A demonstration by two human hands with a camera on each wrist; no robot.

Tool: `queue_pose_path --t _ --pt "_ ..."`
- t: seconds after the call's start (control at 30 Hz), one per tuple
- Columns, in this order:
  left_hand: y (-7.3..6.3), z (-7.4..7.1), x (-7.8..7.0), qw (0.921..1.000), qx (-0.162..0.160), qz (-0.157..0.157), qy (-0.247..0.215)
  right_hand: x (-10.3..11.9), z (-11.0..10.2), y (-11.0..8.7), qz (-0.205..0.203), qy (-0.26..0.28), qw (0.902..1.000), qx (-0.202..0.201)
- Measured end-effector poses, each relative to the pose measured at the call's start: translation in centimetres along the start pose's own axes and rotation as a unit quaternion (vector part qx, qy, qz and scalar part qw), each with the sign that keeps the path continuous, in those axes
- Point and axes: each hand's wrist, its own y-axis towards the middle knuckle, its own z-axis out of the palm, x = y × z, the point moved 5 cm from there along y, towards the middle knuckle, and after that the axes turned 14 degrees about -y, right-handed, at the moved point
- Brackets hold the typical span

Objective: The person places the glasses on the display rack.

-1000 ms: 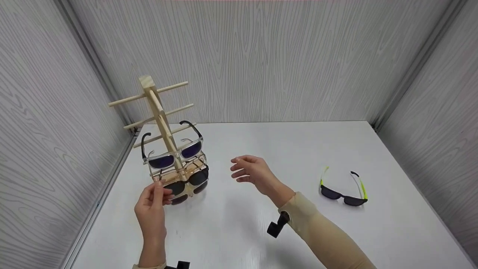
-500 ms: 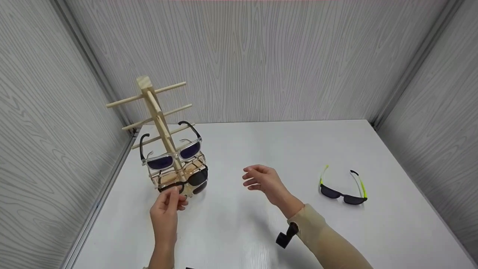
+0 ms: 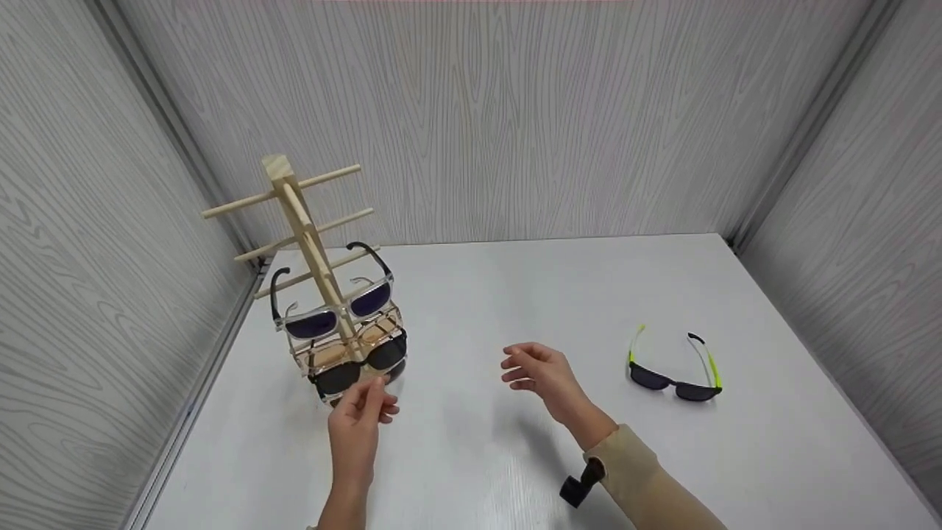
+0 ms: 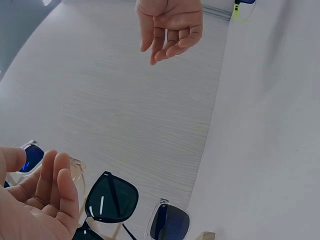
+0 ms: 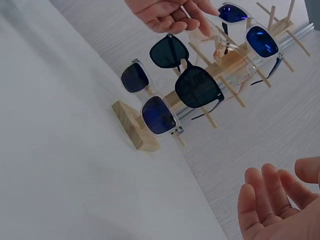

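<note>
A wooden glasses rack (image 3: 315,254) stands at the left in the head view. From top to bottom it bears clear-framed sunglasses with purple-blue lenses (image 3: 312,324), orange-tinted glasses (image 3: 328,356), black sunglasses (image 3: 338,380) and a low clear-framed pair (image 5: 158,115). My left hand (image 3: 357,427) hovers in front of the lower pairs, partly covering the lowest one in the head view. Nothing is held in its loosely bent fingers. Over the table to the right of the rack, my right hand (image 3: 548,379) is in the air, fingers relaxed and holding nothing.
Black sunglasses with yellow-green temples (image 3: 693,392) lie unfolded on the white table (image 3: 471,294), right of my right hand. Bare pegs (image 3: 330,177) stick out from the upper rack. Grey wood-grain walls (image 3: 486,125) enclose the back and both sides.
My left hand has moved right and toward me, away from the black sunglasses, uncovering their left lens. The right hand has drifted right and toward me. The glasses stay on the rack.
</note>
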Motion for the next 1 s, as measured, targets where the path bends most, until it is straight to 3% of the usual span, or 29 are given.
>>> queue_pose_path --t 0.17,0.47,0.77,1.0 --pt "-0.2 0.8 0.7 0.9998 0.017 0.002 -0.010 -0.4 -0.9 -1.3 0.013 0.006 0.9998 -0.010" --pt "-0.2 2.5 1.9 0.9988 0.040 -0.024 -0.013 -4.4 -3.6 -1.4 0.045 0.018 0.9973 -0.055" --pt "-1.3 4.9 0.8 0.9957 0.083 -0.035 0.024 -6.3 -5.9 -2.7 0.073 0.017 0.9914 -0.107" --pt "-0.6 5.8 4.0 0.9922 0.114 -0.049 0.012 -7.6 -7.8 -3.7 0.096 0.029 0.9865 -0.130"
